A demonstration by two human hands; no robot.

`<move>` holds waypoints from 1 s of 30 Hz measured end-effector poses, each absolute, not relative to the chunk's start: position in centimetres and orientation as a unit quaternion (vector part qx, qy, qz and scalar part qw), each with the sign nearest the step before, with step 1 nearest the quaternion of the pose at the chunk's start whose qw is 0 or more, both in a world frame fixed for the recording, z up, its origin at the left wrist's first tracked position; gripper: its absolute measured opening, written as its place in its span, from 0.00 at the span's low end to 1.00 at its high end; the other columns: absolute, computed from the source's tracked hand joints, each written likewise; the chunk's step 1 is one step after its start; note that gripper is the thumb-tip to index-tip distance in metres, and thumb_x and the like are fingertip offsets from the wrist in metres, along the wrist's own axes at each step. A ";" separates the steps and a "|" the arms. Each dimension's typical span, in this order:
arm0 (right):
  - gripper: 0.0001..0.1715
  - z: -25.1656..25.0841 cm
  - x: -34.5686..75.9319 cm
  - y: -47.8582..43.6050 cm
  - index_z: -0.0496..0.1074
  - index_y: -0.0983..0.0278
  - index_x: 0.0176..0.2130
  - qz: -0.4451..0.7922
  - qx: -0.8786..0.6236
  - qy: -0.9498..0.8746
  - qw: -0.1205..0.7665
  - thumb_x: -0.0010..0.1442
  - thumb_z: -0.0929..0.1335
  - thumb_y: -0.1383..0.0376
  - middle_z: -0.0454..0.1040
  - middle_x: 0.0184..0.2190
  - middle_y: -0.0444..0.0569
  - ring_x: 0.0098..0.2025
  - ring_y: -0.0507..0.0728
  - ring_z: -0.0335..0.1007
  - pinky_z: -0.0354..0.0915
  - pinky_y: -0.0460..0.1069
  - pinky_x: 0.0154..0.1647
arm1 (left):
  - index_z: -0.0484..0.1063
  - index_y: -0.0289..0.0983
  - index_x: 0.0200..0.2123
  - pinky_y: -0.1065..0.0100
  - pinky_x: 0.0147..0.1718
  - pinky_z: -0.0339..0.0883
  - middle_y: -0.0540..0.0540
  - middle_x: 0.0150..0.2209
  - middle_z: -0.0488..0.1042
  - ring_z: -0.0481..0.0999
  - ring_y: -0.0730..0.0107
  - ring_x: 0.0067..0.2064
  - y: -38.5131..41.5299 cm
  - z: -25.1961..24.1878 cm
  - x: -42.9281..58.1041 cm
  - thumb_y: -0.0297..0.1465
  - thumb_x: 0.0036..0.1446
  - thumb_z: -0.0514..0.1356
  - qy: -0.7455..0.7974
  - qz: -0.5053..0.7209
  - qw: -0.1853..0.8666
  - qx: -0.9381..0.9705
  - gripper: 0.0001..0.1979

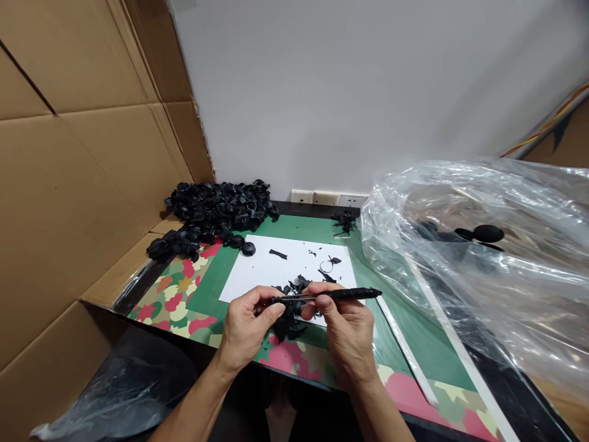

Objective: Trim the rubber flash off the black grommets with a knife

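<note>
My right hand (347,322) is closed round a black-handled tool (352,294) with a thin metal shaft that points left. The shaft reaches the fingertips of my left hand (251,319), which pinch a small black part (271,301), mostly hidden by the fingers. Under and between both hands lies a heap of black scraps (291,325), on the near edge of a white sheet (248,273). A black strip (278,254) and a thin ring (326,265) with small bits around it rest on the sheet. One round black piece (248,248) sits at the sheet's back left corner.
A large pile of black ribbed parts (221,209) stands at the back left, beside cardboard (92,141). Clear plastic (460,202) with black round pieces covers the right side. A white strip (407,350) lies right of my right hand. Wall sockets (326,197) are behind.
</note>
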State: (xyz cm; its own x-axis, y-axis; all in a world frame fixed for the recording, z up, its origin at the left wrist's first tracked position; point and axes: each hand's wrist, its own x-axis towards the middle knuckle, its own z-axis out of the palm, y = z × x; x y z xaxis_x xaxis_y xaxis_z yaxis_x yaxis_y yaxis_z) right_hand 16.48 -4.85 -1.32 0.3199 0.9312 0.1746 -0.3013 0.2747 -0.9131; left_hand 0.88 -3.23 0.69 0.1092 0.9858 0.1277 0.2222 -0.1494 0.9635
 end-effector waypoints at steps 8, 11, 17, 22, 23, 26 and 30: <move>0.11 -1.4 16.2 -4.8 0.76 0.62 0.33 0.411 -0.381 -0.408 0.720 0.55 0.72 0.57 0.75 0.18 0.43 0.22 0.53 0.71 0.68 0.50 0.33 | 0.78 0.34 0.31 0.72 0.28 0.67 0.46 0.29 0.77 0.73 0.70 0.30 -3.1 0.9 1.1 0.31 0.47 0.64 0.484 0.466 0.454 0.586 0.07; 0.13 -1.5 16.1 -4.8 0.76 0.63 0.33 0.426 -0.373 -0.389 0.727 0.54 0.72 0.56 0.74 0.18 0.43 0.21 0.53 0.70 0.69 0.52 0.32 | 0.78 0.34 0.30 0.72 0.28 0.67 0.45 0.28 0.77 0.73 0.70 0.29 -3.1 1.2 1.2 0.31 0.45 0.66 0.481 0.474 0.485 0.555 0.08; 0.16 -1.7 16.1 -4.7 0.75 0.63 0.34 0.480 -0.341 -0.366 0.721 0.53 0.73 0.53 0.77 0.26 0.46 0.22 0.53 0.71 0.69 0.53 0.33 | 0.78 0.33 0.28 0.73 0.21 0.62 0.46 0.26 0.76 0.69 0.73 0.25 -3.2 1.7 1.2 0.33 0.41 0.68 0.489 0.474 0.514 0.521 0.11; 0.16 -1.6 16.3 -4.9 0.75 0.63 0.33 0.467 -0.347 -0.370 0.724 0.53 0.73 0.53 0.77 0.29 0.47 0.21 0.52 0.71 0.69 0.52 0.31 | 0.78 0.33 0.28 0.73 0.21 0.62 0.46 0.25 0.75 0.68 0.74 0.24 -3.3 1.8 1.3 0.34 0.40 0.68 0.487 0.476 0.517 0.519 0.11; 0.15 -1.5 16.3 -4.9 0.75 0.63 0.33 0.459 -0.346 -0.373 0.728 0.53 0.73 0.54 0.77 0.29 0.46 0.21 0.52 0.71 0.69 0.52 0.31 | 0.78 0.33 0.28 0.73 0.21 0.63 0.46 0.25 0.75 0.68 0.74 0.24 -3.3 1.8 1.3 0.33 0.41 0.68 0.487 0.476 0.516 0.520 0.11; 0.13 -1.3 16.2 -4.9 0.76 0.62 0.32 0.434 -0.342 -0.380 0.742 0.53 0.73 0.55 0.76 0.26 0.44 0.20 0.51 0.71 0.69 0.50 0.29 | 0.79 0.33 0.29 0.73 0.23 0.64 0.46 0.26 0.76 0.69 0.74 0.26 -3.4 1.9 1.5 0.32 0.41 0.68 0.487 0.479 0.512 0.521 0.10; 0.14 -1.0 15.7 -4.9 0.75 0.63 0.31 0.406 -0.346 -0.373 0.759 0.52 0.73 0.55 0.76 0.24 0.44 0.18 0.51 0.70 0.67 0.49 0.23 | 0.79 0.33 0.28 0.73 0.24 0.66 0.46 0.26 0.76 0.71 0.72 0.27 -3.4 2.0 1.7 0.32 0.40 0.68 0.485 0.487 0.514 0.513 0.10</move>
